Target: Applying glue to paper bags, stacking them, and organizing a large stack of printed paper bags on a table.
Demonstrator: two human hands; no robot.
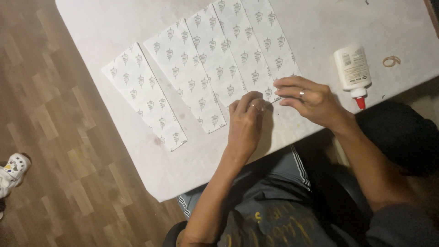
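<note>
Left hand [245, 124] flat on the printed paper strip [270, 50]; right hand [307, 98] pinches its near end. White glue bottle [352, 69], red cap, right.

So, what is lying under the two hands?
Under the left hand and right hand lies the near end of a patterned paper strip on the white table. The corner being pinched is covered by the fingers.

My left hand [245, 122] and right hand [307, 98] cover the near ends of the printed paper strips [256, 55], whose far ends leave the frame. The shoe [11, 171] is cut off; what my fingertips pinch is too small to tell.
</note>
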